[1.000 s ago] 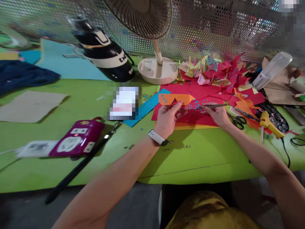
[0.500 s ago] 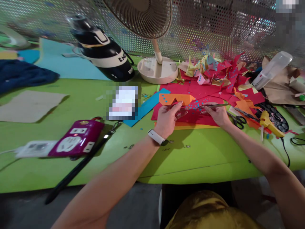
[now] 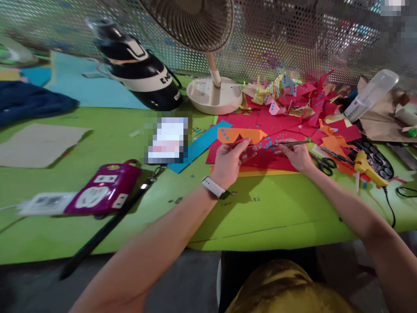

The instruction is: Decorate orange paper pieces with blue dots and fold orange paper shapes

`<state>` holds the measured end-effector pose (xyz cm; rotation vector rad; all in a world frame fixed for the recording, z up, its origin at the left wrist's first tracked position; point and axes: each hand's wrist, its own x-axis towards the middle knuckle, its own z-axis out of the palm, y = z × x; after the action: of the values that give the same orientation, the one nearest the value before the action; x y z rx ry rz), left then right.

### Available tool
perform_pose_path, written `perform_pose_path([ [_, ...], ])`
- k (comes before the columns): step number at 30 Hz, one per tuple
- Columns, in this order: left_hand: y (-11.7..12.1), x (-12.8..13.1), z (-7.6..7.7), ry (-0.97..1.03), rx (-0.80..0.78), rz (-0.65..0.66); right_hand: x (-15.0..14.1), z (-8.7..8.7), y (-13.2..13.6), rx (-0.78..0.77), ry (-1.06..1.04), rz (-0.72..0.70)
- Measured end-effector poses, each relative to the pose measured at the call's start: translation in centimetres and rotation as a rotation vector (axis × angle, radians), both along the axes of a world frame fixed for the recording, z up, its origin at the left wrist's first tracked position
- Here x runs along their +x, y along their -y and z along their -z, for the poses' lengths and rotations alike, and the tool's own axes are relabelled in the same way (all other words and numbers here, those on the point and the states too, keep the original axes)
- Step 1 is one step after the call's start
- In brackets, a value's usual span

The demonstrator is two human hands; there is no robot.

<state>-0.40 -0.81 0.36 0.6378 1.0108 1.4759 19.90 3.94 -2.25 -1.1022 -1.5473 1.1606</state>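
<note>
My left hand (image 3: 230,158) pinches the lower edge of a folded orange paper piece (image 3: 239,134) that carries a few blue dots at its left end. My right hand (image 3: 295,154) is closed on slim metal tweezers (image 3: 295,143), their tips pointing left over small blue paper bits (image 3: 269,142). Those bits lie scattered on a red paper sheet (image 3: 270,161). Whether the tips grip a bit is too small to tell. A blue paper strip (image 3: 200,147) lies to the left of the orange piece.
Behind my hands are a paper-scrap pile (image 3: 306,93) and a fan (image 3: 215,95). Scissors (image 3: 324,164), a yellow glue gun (image 3: 366,167) and a clear bottle (image 3: 371,95) sit right. Leftward are a phone (image 3: 168,139), a purple power strip (image 3: 104,187) and a black bottle (image 3: 146,78).
The tweezers' tips have shifted slightly left among the blue bits. My left hand and the orange paper stay nearly still. The view has moved a little.
</note>
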Motion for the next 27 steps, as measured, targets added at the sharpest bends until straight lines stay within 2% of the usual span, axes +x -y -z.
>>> perform_pose_path([
  [9, 0.0, 0.2, 0.1, -0.002, 0.018, 0.005, -0.3, 0.6, 0.0, 0.002, 0.017, 0.035],
  [17, 0.1, 0.1, 0.0, -0.009, 0.006, 0.017, -0.1, -0.5, 0.5, 0.099, 0.053, 0.027],
  [27, 0.1, 0.1, 0.0, 0.005, 0.006, 0.027, 0.1, -0.1, 0.2, 0.053, 0.033, 0.006],
])
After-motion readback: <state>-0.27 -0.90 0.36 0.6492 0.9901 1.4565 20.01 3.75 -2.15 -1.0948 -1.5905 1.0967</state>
